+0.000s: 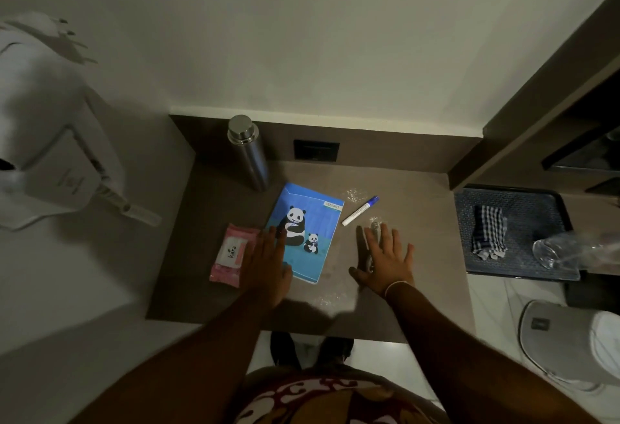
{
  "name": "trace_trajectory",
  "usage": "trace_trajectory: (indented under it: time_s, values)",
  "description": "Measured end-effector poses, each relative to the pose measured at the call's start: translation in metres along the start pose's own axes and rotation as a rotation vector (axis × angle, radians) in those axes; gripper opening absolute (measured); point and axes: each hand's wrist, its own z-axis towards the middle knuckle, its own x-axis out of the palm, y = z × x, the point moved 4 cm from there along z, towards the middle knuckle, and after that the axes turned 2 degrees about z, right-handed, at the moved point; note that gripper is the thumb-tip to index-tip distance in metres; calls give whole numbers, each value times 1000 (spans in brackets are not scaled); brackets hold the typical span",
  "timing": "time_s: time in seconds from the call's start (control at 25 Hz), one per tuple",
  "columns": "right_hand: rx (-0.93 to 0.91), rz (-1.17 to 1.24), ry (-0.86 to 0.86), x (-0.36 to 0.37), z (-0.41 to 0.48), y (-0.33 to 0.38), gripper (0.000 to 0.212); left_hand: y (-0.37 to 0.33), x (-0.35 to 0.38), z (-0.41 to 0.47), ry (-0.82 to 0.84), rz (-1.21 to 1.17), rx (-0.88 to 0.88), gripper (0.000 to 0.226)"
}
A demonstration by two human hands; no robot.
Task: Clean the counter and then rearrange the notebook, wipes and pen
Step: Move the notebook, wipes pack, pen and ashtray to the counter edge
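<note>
While I stand at the brown counter (419,289), both my arms reach out over it and both hands lie flat with the fingers spread. My left hand (268,264) rests palm down across the near left edge of the notebook (307,232), fingers released and gripping nothing; its fingertips reach the panda picture on the blue cover, and its outer edge is just beside the pack of wipes (231,256). That pink pack lies flat to the left of the notebook, close to it (whether the two touch I cannot tell, since my hand covers the gap).

My right hand (385,261) is also open, palm down on the bare counter to the right of the notebook, fingers fanned out. Something small and pale shows under the fingers, but it is too blurred for me to say what it is or whether I am pressing on it. A thin band (399,285) circles that wrist.

Lying on the counter just beyond my right fingertips, the pen (360,210) is slanted, its blue cap pointing away toward the wall, apart from both the notebook and my hand. White specks (353,194) are scattered on the surface near the pen's cap, and more lie near the front edge below the notebook.

A steel bottle (250,152) stands upright behind the notebook by the wall. To the right, a dark tray (469,209) holds a checked cloth (488,236) and a clear glass (547,251) lying on its side.
</note>
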Motion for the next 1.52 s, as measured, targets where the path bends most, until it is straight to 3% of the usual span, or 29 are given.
trace_trajectory:
  time_s: [0.32, 0.48, 0.96, 1.16, 1.36, 1.52]
  values:
    - [70, -9, 73, 13, 1, -10, 121, 22, 14, 4, 68, 54, -71, 82]
    - [140, 85, 110, 24, -4, -18, 119, 43, 18, -1, 133, 203, 113, 78]
    - [164, 252, 48, 14, -4, -10, 101, 80, 9, -4, 157, -47, -370, 93]
    - [181, 358, 33, 12, -3, -8, 92, 80, 4, 1, 179, -126, -420, 94]
    - [136, 337, 20, 10, -1, 0, 93, 80, -2, 3, 82, -384, -464, 97]
    - [105, 295, 25, 12, 1, 4, 94, 86, -1, 4, 59, -420, -481, 95]
